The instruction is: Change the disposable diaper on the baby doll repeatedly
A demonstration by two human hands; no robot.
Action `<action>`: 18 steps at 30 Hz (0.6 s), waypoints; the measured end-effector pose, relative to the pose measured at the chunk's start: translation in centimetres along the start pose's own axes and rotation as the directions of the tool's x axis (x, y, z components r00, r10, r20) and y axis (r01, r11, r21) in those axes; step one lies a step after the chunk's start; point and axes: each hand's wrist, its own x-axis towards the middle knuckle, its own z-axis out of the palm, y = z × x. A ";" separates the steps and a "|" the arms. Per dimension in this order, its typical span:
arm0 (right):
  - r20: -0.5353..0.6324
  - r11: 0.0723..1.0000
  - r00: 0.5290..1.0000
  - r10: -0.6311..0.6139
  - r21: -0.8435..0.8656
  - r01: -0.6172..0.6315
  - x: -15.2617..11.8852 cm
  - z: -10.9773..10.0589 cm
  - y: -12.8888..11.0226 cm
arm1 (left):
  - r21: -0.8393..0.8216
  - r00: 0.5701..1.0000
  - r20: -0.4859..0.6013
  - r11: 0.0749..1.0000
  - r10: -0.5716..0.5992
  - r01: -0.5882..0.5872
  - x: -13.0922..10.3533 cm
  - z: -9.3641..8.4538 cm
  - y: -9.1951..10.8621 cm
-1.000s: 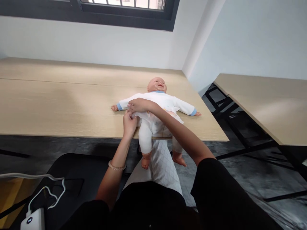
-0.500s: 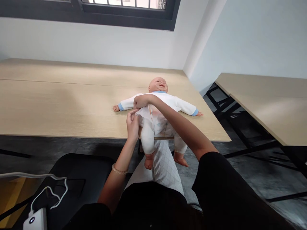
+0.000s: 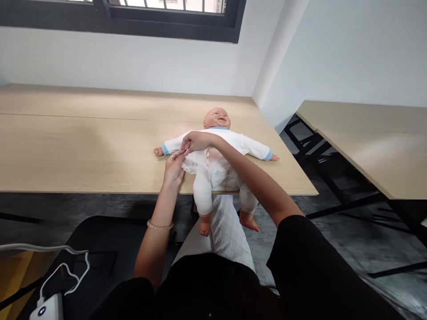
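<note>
A baby doll (image 3: 217,118) lies on its back at the table's front edge, arms spread and lower legs hanging over. It wears a white top with blue cuffs (image 3: 233,141) and a white diaper (image 3: 220,174). My right hand (image 3: 196,141) reaches across the doll's body, its fingers closed in a pinch on the diaper's left side flap. Right below it my left hand (image 3: 175,166) has thumb and fingertips together at the edge of the same flap. The two hands' fingertips meet there. My right forearm hides part of the doll's belly and hip.
The doll rests on a light wooden table (image 3: 83,155) below a window. A second table (image 3: 367,142) stands to the right. A black chair (image 3: 110,244) is at lower left, with a white power bank (image 3: 48,307) and cable on it.
My left hand has moved left and up from beside the doll's hip, its fingertips now meeting my right hand's. The right hand has shifted slightly left, drawing the flap outward.
</note>
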 end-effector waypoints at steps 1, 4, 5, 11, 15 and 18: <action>-0.007 1.000 1.000 -0.010 -0.009 0.010 0.0 0.1 0.1 | -0.011 1.000 -0.003 1.000 0.002 -0.002 0.0 0.0 0.1; -0.073 0.993 0.995 -0.063 -0.106 0.055 -0.4 0.5 0.1 | -0.062 1.000 -0.028 0.998 -0.007 0.005 0.2 -0.2 0.2; -0.092 0.985 0.992 -0.090 -0.158 0.074 -0.7 0.6 -0.1 | -0.078 0.999 -0.039 0.997 -0.009 0.006 0.3 -0.3 0.2; -0.090 0.874 0.989 -0.115 -0.482 0.058 -2.6 1.5 -2.1 | -0.102 0.998 -0.064 0.995 -0.004 -0.003 0.4 -0.6 0.1; -0.158 0.853 0.979 -0.131 -0.522 0.030 -3.0 1.9 -2.4 | -0.123 0.997 -0.074 0.992 -0.010 0.001 0.2 -0.6 0.2; -0.197 0.851 0.972 -0.130 -0.526 0.008 -3.0 2.0 -2.2 | -0.130 1.000 -0.031 0.991 0.000 -0.004 0.1 -0.7 0.3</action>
